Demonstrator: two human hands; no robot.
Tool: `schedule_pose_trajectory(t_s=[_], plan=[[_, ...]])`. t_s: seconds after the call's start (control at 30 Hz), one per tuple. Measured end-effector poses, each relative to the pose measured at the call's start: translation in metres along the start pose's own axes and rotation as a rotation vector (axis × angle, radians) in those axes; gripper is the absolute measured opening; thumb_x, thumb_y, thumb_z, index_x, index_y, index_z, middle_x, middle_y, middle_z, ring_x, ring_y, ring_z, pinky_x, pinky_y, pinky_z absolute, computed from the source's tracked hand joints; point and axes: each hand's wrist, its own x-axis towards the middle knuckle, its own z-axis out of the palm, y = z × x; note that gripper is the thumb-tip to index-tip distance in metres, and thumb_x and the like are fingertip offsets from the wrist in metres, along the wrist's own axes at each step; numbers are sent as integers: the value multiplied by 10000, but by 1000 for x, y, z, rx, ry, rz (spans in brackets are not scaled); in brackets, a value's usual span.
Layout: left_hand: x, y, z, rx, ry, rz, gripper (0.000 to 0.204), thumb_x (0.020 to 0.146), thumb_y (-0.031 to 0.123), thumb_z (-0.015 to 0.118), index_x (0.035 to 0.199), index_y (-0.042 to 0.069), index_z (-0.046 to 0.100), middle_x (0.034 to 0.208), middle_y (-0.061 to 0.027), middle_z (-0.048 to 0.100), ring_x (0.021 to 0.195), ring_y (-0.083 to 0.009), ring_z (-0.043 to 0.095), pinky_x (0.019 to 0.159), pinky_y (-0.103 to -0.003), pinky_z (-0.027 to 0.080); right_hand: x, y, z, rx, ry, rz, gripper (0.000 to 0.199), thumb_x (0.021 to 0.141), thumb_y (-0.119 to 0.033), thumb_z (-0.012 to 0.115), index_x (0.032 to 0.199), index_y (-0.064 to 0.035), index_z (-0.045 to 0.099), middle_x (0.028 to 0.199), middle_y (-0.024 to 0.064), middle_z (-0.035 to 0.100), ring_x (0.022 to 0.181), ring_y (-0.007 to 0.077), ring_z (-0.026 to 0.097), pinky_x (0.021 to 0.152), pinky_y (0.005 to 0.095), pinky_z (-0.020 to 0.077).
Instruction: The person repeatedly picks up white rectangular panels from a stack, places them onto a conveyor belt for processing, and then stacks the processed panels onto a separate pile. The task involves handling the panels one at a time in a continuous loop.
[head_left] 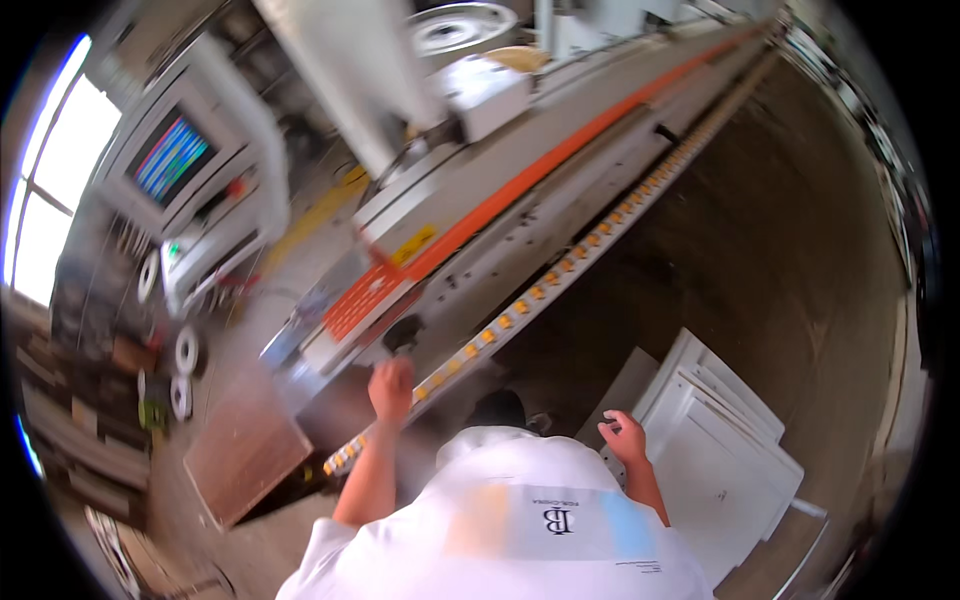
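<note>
My left hand is closed in a fist beside the row of yellow rollers along the machine's near edge. A black part stands just beyond its knuckles; I cannot tell whether they touch, and anything inside the fist is hidden. Off to the right, my right hand hangs empty, thumb and fingers apart and loosely bent. It is near a stack of white panels, apparently apart from them. The long grey machine with an orange strip runs diagonally toward the far right.
A control cabinet with a lit screen stands at the left. A brown board lies near the machine's left end. White rolls rest on the floor farther left. Dark floor stretches right of the machine.
</note>
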Motion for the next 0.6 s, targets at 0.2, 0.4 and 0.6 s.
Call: schedule_pose_trajectory(t_s=[0.2,0.4,0.6], plan=[[25,141,105,-301,-557,120,115,846,148,689,959,140,711,848,-88,699,773,-317,681,659,-420,550,24,39,-41,93,136,151,328,817,-259,741,1094,-91,688,1007,87,715,856,212,694,786,343,553],[144,240,205,-505,-767,531,94,865,143,688,951,108,706,830,-75,700,726,-297,673,595,-376,533,45,57,-86,80,127,494,400,809,-379,724,1134,-149,691,977,76,724,911,244,693,826,372,543],[251,363,329,-591,-987,758,158,904,206,646,1022,115,699,939,-84,712,841,-302,681,692,-387,549,32,253,-73,-684,82,-16,300,853,-331,676,1078,-138,714,1007,72,725,924,276,683,826,382,540]])
